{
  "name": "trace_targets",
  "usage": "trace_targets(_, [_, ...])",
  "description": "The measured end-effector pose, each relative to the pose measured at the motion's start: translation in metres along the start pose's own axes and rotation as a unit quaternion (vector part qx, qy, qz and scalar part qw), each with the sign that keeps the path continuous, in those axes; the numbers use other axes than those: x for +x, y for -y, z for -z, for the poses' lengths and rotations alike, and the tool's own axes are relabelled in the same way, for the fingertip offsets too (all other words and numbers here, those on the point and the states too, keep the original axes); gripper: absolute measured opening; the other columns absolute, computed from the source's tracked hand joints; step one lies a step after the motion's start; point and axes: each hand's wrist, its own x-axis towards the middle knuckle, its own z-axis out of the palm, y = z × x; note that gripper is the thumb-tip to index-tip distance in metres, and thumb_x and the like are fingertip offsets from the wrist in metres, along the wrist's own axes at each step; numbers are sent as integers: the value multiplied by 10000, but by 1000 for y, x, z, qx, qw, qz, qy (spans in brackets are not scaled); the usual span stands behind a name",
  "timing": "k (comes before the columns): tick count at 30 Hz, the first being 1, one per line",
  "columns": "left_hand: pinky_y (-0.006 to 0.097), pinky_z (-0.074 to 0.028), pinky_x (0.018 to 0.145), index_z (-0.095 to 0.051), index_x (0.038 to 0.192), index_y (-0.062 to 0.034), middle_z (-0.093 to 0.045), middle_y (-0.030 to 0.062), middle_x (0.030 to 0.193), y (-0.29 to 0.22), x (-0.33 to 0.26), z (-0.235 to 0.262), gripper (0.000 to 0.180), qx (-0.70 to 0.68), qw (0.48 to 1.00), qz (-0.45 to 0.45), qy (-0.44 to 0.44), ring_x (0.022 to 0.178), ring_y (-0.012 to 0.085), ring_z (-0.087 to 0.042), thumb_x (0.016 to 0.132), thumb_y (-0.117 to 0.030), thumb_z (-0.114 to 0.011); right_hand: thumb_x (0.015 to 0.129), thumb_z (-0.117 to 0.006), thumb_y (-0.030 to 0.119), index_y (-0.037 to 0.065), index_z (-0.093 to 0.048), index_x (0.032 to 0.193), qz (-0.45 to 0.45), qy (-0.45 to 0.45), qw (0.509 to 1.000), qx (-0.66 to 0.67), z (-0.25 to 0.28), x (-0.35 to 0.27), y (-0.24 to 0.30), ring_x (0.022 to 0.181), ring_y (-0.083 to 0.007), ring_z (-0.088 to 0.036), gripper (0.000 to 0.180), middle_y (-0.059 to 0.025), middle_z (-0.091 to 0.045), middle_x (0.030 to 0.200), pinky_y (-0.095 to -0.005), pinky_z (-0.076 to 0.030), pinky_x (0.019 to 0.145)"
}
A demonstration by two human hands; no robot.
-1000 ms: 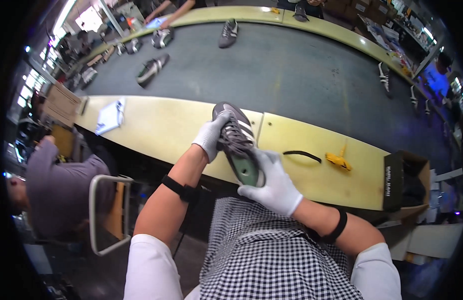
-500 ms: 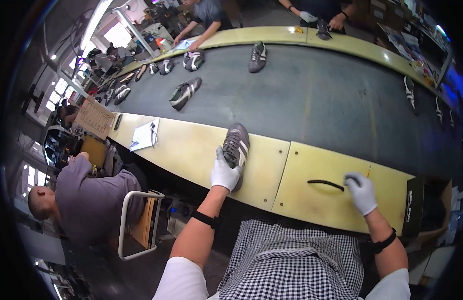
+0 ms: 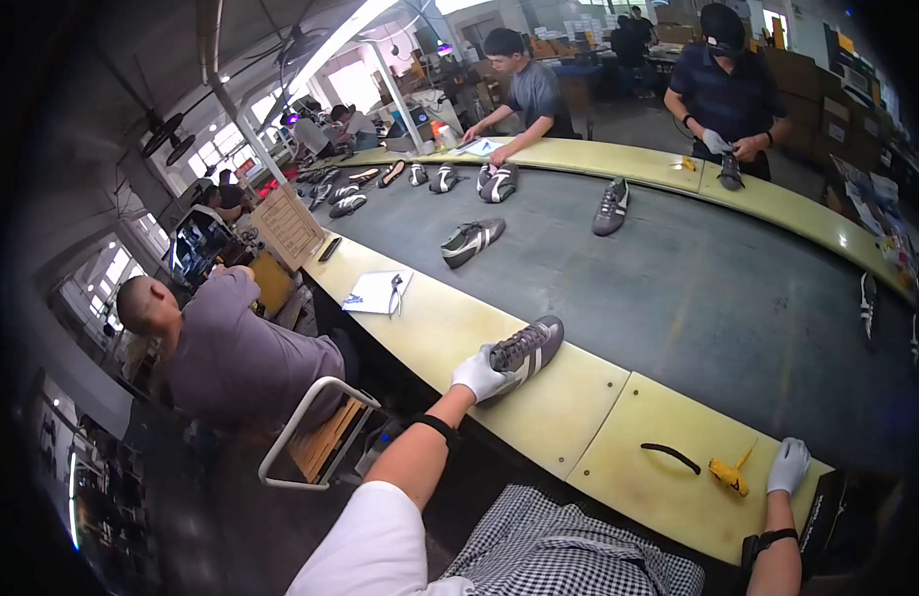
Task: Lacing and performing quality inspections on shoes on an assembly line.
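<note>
In a white glove, my left hand (image 3: 479, 375) grips a dark grey sneaker (image 3: 527, 356) by its heel and opening. The shoe has pale side stripes and dark laces, and its toe points away to the right over the yellow worktop (image 3: 499, 427). My right hand (image 3: 789, 465), gloved too, is at the worktop's right end with nothing visible in it. Its fingers look stretched out, though they are small in view. A yellow tool (image 3: 729, 477) with a thin tip lies just left of that hand. Beside the tool rests a curved black strip (image 3: 670, 456).
A dark conveyor belt (image 3: 717, 298) beyond carries several sneakers, among them a grey-green one (image 3: 473, 241) and a grey one (image 3: 610, 207). White paper (image 3: 378, 291) lies on the left worktop. A person (image 3: 251, 348) sits at left; two people stand across the belt.
The yellow tool has left my right hand and lies on the worktop; that hand has moved right. My left hand has tilted the sneaker's toe to the right. The view has swung.
</note>
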Motion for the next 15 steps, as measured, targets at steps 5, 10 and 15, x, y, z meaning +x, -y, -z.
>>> trace_targets(5, [406, -510, 961, -526, 1372, -129, -686, 162, 1222, -13, -8, 1, 813, 67, 992, 95, -39, 1127, 333, -660, 747, -613, -717, 965, -498, 198, 36, -645, 900, -11, -22, 999, -22, 1, 4, 3, 976, -328, -583, 228, -133, -638, 969, -436, -425, 943])
trace_targets(10, [404, -509, 963, -567, 1333, -135, -690, 155, 1212, -11, -7, -1, 772, 50, 996, 61, -42, 1121, 330, -660, 750, -620, -714, 953, -515, 180, 38, -653, 920, 24, -13, 999, 26, 4, -2, 3, 990, -327, -585, 200, -130, -642, 974, -436, -425, 957])
trace_targets(15, [413, -502, 970, -590, 1301, -116, -687, 172, 1209, -10, -2, -1, 764, 63, 995, 69, -33, 1133, 339, -651, 739, -617, -724, 938, -535, 167, 43, -649, 922, -3, -46, 999, 14, 6, 0, 8, 1003, -319, -584, 169, -118, -640, 972, -434, -421, 974])
